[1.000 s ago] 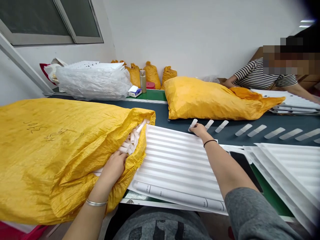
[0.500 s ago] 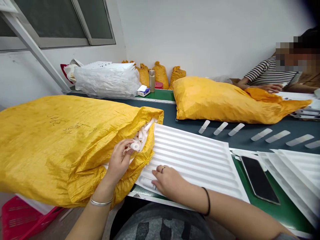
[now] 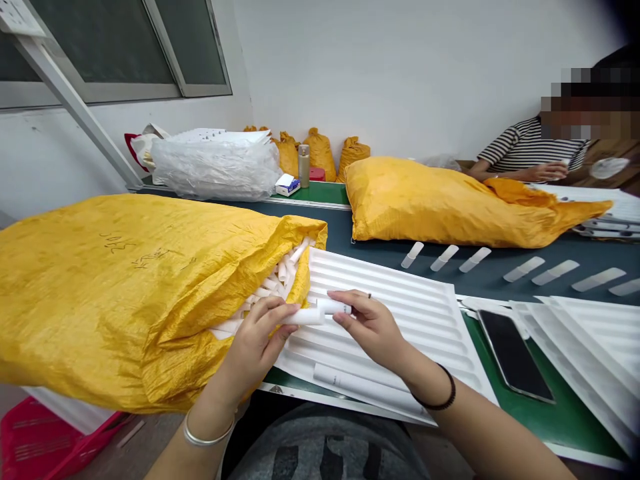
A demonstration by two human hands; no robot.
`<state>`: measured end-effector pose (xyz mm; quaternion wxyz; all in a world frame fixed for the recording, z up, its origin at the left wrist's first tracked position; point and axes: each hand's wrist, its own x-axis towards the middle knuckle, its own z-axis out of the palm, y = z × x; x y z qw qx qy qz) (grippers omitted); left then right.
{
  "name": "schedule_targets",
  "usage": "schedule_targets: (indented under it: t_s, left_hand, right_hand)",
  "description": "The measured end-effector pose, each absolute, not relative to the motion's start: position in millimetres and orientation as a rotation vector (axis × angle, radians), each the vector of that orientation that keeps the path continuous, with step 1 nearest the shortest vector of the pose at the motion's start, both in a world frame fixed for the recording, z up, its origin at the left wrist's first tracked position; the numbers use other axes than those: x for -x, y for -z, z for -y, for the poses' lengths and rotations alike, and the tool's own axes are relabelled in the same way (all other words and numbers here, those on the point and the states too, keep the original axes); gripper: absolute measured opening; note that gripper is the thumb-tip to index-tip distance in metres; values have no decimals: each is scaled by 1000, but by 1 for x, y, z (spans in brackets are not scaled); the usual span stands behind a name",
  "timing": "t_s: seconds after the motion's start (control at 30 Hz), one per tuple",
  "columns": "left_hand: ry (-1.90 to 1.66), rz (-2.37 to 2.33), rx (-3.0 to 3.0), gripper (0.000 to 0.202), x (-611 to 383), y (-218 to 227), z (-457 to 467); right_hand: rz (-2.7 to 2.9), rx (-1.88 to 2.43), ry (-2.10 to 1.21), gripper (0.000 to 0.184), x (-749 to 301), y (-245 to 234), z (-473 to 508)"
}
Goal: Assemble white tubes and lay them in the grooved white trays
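Observation:
My left hand (image 3: 255,343) pinches a long white tube (image 3: 303,317) just outside the mouth of a big yellow woven sack (image 3: 125,293) full of white tubes (image 3: 280,273). My right hand (image 3: 373,327) grips a short white cap-like piece (image 3: 334,307) at the tube's right end. Both hands hover over a white ribbed tray (image 3: 400,320). One long white tube (image 3: 360,387) lies in the tray's nearest groove.
A dark conveyor belt (image 3: 500,263) carries a row of white pieces (image 3: 445,257). A second yellow sack (image 3: 450,200) lies beyond it. A black phone (image 3: 515,357) and more ribbed trays (image 3: 595,347) sit at right. Another person in a striped shirt (image 3: 530,150) works far right.
My left hand drew a tube out of the sack. My right hand came back from the belt, touched the tray's near groove, then rose to meet the tube with a short piece.

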<state>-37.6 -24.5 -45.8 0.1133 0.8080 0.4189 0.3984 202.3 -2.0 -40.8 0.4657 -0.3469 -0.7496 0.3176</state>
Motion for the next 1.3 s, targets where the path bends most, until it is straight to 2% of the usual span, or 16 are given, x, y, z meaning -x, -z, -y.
schedule_targets:
  t_s: [0.13, 0.3, 0.53, 0.73, 0.93, 1.13, 1.23, 1.3]
  left_hand:
    - [-1197, -1228, -2379, 31, 33, 40, 28]
    - [-1284, -1256, -2309, 30, 31, 37, 30]
    - [-1133, -1133, -2349, 40, 28, 34, 30]
    - [-1126, -1111, -2353, 31, 20, 33, 29]
    - [-1221, -1081, -2539, 38, 12, 34, 30]
    - [-1163, -1086, -2490, 44, 5, 46, 37]
    - [-1059, -1052, -2537, 50, 4, 62, 37]
    - [-936, -1125, -2570, 59, 7, 73, 34]
  right_hand:
    - [1943, 791, -587, 37, -220, 32, 4]
    - [1994, 738, -588, 39, -227, 26, 10]
    - [2163, 594, -493, 42, -231, 20, 10]
    - [2188, 661, -482, 34, -230, 25, 8]
    - [2138, 797, -652, 28, -223, 29, 9]
    - [2144, 787, -675, 27, -221, 30, 18]
    - [2385, 825, -533, 27, -216, 40, 14]
    - [2530, 1018, -309, 19, -215, 49, -4]
